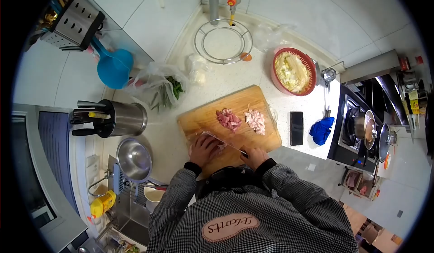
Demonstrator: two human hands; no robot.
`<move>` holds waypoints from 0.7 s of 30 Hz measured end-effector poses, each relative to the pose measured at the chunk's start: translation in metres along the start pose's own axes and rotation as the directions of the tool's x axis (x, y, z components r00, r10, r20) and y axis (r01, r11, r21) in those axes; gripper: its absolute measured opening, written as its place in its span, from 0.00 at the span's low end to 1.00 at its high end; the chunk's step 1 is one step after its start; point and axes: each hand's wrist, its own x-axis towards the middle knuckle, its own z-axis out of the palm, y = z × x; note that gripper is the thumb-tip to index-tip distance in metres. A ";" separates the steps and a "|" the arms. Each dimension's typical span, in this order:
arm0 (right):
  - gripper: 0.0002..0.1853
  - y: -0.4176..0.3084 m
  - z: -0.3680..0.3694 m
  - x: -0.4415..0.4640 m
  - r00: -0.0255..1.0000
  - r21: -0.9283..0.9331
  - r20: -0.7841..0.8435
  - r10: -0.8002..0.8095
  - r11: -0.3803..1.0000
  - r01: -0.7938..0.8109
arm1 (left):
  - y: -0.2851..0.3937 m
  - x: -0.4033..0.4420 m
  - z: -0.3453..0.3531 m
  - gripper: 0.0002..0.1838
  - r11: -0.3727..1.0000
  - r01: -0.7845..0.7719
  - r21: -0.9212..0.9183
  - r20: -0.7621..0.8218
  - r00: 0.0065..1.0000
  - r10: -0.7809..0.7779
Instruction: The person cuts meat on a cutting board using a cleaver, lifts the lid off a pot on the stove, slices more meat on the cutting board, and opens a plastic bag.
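Observation:
A wooden cutting board (194,117) lies at an angle on the counter in front of me. My right hand (255,157) is closed around the handle of a kitchen knife (231,147), whose blade points left across the near part of the board. Just left of the blade, my left hand (205,150) presses curled fingers on a piece of meat (221,146), which is mostly hidden. Farther up the board are a pile of cut red meat (228,119) and, to its right, a pile of paler, fatty pieces (255,120).
A red basket of shredded cabbage (291,72), a phone (296,128) and a blue cloth (322,131) are on the right, before the stove (350,122). Left stand a knife block (131,119), a steel bowl (134,159) and a bag of green peppers (169,90). A wire rack (197,45) sits behind.

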 end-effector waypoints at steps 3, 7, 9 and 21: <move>0.14 -0.001 0.015 0.008 1.000 0.018 -0.023 -0.009 1.000 0.009 | -0.002 -0.001 -0.002 0.17 1.000 -0.001 0.021 0.008 1.000 0.000; 0.15 -0.025 0.027 0.044 0.999 0.033 -0.031 -0.014 0.999 0.016 | -0.015 -0.012 0.023 0.17 0.987 0.089 -0.137 0.082 0.994 -0.078; 0.16 -0.037 0.031 0.065 0.999 -0.047 -0.012 -0.034 0.998 0.034 | -0.020 -0.012 0.027 0.18 0.976 0.153 -0.155 0.160 0.979 -0.128; 0.21 -0.009 0.016 0.048 0.993 -0.026 -0.116 0.009 1.000 -0.013 | -0.002 -0.005 0.001 0.21 1.000 0.011 -0.001 -0.027 1.000 -0.011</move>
